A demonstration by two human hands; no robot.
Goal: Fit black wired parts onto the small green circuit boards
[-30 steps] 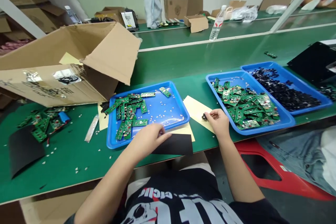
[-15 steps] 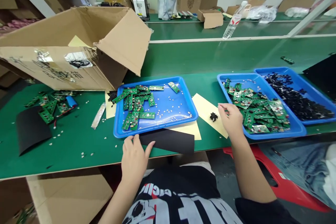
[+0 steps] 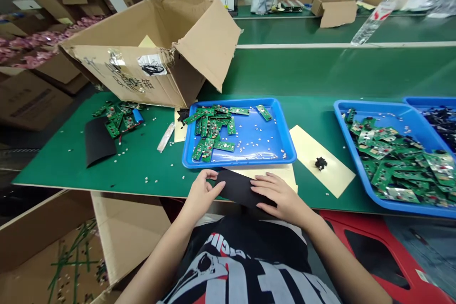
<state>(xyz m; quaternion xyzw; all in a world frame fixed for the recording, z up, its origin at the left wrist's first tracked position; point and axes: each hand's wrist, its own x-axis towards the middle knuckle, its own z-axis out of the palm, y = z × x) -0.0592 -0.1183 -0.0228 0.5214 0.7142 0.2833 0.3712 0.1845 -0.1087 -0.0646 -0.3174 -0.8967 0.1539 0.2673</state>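
Note:
A black sheet [image 3: 238, 187] lies at the near edge of the green table [image 3: 313, 73], just in front of a blue tray [image 3: 274, 149] with green circuit boards [image 3: 210, 130]. My left hand [image 3: 200, 194] grips the sheet's left end, thumb on top. My right hand [image 3: 280, 194] lies flat on the sheet's right part with its fingers stretched out. A small black part [image 3: 320, 163] sits alone on a beige paper [image 3: 337, 176] to the right of that tray.
A second blue tray [image 3: 342, 126] full of circuit boards sits at right, with a third holding black parts [image 3: 441, 118] behind it. An open cardboard box [image 3: 156, 52] lies tipped at back left. More boards and a black sheet [image 3: 97, 142] lie at left. A red stool [image 3: 381, 251] is below right.
My right hand left the small black part on the beige paper and came left onto the black sheet. My left hand took hold of the sheet's left end. The view swung left.

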